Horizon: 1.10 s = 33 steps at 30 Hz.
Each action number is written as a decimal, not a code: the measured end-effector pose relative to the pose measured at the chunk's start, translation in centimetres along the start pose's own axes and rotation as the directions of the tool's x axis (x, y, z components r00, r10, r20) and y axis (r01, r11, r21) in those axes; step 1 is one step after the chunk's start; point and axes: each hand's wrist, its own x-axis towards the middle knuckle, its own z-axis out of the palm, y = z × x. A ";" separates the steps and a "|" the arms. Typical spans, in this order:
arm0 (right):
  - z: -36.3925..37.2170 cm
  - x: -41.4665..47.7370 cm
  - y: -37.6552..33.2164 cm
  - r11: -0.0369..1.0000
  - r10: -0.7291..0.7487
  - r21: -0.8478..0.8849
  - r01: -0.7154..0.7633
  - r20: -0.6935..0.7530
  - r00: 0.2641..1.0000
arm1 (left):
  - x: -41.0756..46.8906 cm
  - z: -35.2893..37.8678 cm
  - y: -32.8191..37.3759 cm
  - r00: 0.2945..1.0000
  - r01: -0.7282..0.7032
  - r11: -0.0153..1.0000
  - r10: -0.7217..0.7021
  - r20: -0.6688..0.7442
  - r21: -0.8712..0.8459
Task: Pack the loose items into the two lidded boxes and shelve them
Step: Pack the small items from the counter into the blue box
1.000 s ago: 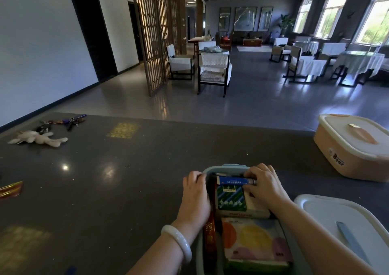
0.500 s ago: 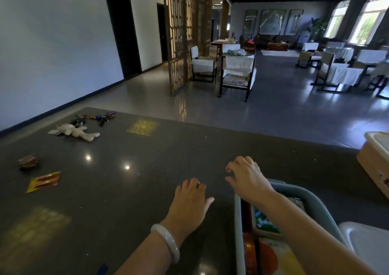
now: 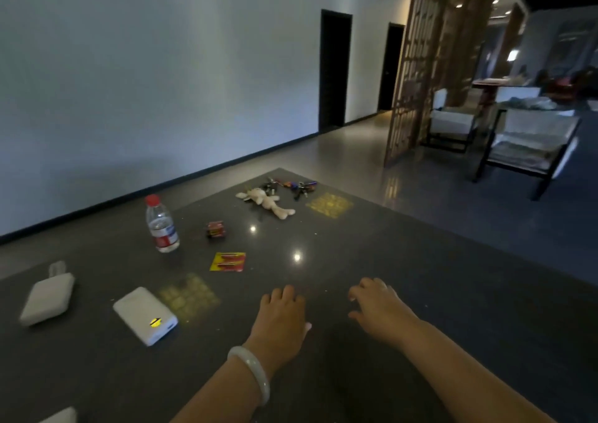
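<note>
Left hand (image 3: 281,319), right hand (image 3: 378,309) now off the box: grips slack, empty, above dark polished counter (image 3: 420,277). Flat yellow-and-red battery card (image 3: 228,261) likely next.

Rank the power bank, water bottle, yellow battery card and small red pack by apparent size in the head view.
1. power bank (nearest the camera, so its lead is unsure)
2. water bottle
3. yellow battery card
4. small red pack

Behind toy (image 3: 265,202), seemingly keys (image 3: 291,186); bottle (image 3: 160,225) leftward
</note>
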 end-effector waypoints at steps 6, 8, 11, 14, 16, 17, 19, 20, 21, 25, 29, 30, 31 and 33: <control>1.1 7.1 -5.2 0.993 -0.111 0.048 0.108 0.060 0.992 | 0.3 0.9 -7.7 0.984 0.178 0.984 -0.178 0.025 -0.007; 1.5 9.4 -6.7 0.989 -0.130 0.083 0.123 0.087 0.988 | 0.6 1.1 -10.1 0.975 0.221 0.974 -0.219 0.046 -0.054; 2.3 12.9 -8.8 0.974 -0.142 0.191 0.119 0.115 0.983 | 1.8 1.6 -13.6 0.958 0.285 0.952 -0.279 0.061 -0.114; 3.2 16.1 -10.9 0.945 -0.122 0.321 0.067 0.154 0.981 | 3.7 2.2 -16.9 0.938 0.346 0.926 -0.338 0.076 -0.153; 4.1 18.4 -12.0 0.927 -0.104 0.372 0.035 0.166 0.981 | 5.2 2.6 -18.9 0.929 0.370 0.909 -0.357 0.102 -0.192; 4.6 19.6 -12.6 0.920 -0.097 0.391 0.024 0.168 0.981 | 5.9 2.8 -19.8 0.925 0.380 0.902 -0.364 0.111 -0.204; 5.5 21.8 -13.6 0.909 -0.093 0.416 0.017 0.164 0.982 | 7.4 3.6 -21.5 0.919 0.393 0.893 -0.375 0.119 -0.221; 6.0 22.9 -14.1 0.906 -0.097 0.422 0.022 0.158 0.983 | 8.1 4.1 -22.2 0.918 0.397 0.888 -0.378 0.122 -0.232; 6.4 23.8 -14.6 0.903 -0.104 0.428 0.031 0.149 0.983 | 8.7 4.6 -22.9 0.916 0.401 0.883 -0.382 0.121 -0.244; 8.8 27.2 -16.4 0.891 -0.140 0.443 0.101 0.056 0.988 | 10.8 6.7 -25.4 0.905 0.421 0.850 -0.415 0.090 -0.316; 11.1 29.7 -17.9 0.921 -0.174 0.359 0.153 0.024 0.985 | 11.8 8.0 -27.3 0.904 0.420 0.845 -0.420 0.075 -0.331; 11.6 30.0 -18.0 0.928 -0.189 0.330 0.173 0.015 0.982 | 12.0 8.3 -27.7 0.906 0.415 0.853 -0.417 0.066 -0.316; 12.0 30.2 -17.9 0.930 -0.200 0.315 0.189 0.001 0.980 | 12.3 8.6 -28.1 0.907 0.414 0.859 -0.417 0.058 -0.302; 12.7 30.1 -17.5 0.928 -0.195 0.314 0.202 -0.053 0.979 | 13.2 8.9 -28.9 0.905 0.416 0.863 -0.423 0.040 -0.287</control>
